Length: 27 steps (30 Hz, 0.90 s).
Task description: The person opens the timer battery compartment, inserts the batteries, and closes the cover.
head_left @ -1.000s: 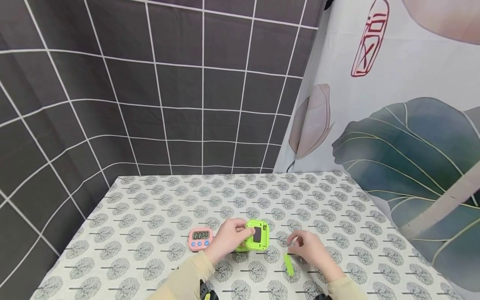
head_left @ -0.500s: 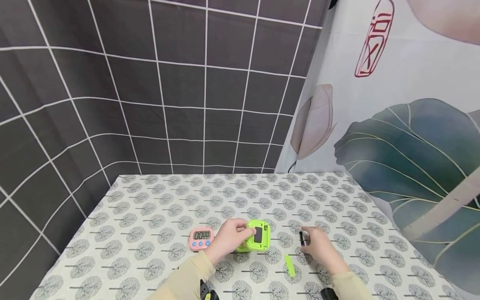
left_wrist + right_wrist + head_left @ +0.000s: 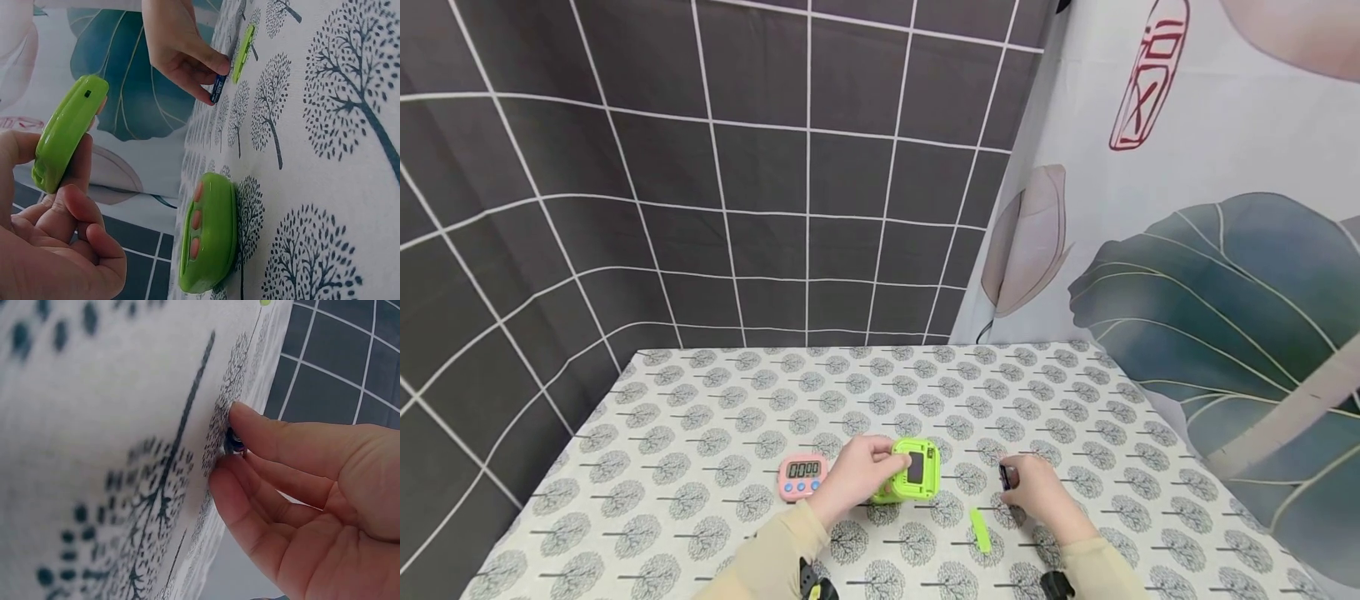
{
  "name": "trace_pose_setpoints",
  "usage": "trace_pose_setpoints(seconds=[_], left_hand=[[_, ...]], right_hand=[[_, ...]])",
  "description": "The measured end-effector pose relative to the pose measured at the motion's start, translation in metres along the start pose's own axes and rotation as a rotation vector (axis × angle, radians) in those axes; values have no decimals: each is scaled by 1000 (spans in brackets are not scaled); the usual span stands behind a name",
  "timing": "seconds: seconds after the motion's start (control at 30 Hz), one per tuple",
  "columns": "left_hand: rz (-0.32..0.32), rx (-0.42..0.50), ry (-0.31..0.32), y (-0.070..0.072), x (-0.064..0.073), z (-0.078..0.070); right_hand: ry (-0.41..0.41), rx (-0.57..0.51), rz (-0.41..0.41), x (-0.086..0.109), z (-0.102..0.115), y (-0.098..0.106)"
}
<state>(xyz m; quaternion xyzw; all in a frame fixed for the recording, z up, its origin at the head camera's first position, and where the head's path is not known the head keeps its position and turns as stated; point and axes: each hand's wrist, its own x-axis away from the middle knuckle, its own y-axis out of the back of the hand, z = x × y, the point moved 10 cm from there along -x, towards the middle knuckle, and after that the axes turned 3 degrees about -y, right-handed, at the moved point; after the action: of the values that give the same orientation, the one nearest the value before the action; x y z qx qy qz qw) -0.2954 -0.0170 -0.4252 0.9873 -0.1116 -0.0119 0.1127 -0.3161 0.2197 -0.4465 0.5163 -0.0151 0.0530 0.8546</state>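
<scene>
My left hand (image 3: 859, 475) grips a lime-green digital timer (image 3: 916, 471), its back with an uncovered compartment towards the head camera. In the left wrist view the same timer is edge-on, thumb and fingers round its lower part. My right hand (image 3: 1037, 492) is low over the tablecloth and pinches a small dark-blue battery (image 3: 218, 89) between thumb and fingers. Seen from the right wrist, only a bit of the battery (image 3: 235, 440) shows in the pinch, close to the cloth. A thin lime-green battery cover (image 3: 981, 531) lies on the cloth left of the right hand.
A second lime-green timer with pink buttons (image 3: 209, 234) lies on the table under the left hand, mostly hidden in the head view. Left of that hand lies a pink timer (image 3: 802, 477) reading 00:00. A dark gridded curtain (image 3: 752, 175) hangs behind the tree-patterned tablecloth (image 3: 737, 417).
My right hand has moved right, away from the green cover, and the dark battery now shows in its fingers. The left hand and its timer have stayed in place.
</scene>
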Motion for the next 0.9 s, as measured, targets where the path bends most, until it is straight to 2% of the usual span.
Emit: trace_pose_setpoints(seconds=[0.3, 0.43, 0.63, 0.9], left_hand=[[3, 12, -3, -1, 1, 0], [2, 14, 11, -1, 1, 2], [-1, 22, 16, 0, 1, 4], [-12, 24, 23, 0, 3, 5]], right_hand=[[-20, -32, -26, 3, 0, 3], [14, -78, -69, 6, 7, 8], [161, -139, -100, 11, 30, 11], [340, -214, -140, 27, 64, 19]])
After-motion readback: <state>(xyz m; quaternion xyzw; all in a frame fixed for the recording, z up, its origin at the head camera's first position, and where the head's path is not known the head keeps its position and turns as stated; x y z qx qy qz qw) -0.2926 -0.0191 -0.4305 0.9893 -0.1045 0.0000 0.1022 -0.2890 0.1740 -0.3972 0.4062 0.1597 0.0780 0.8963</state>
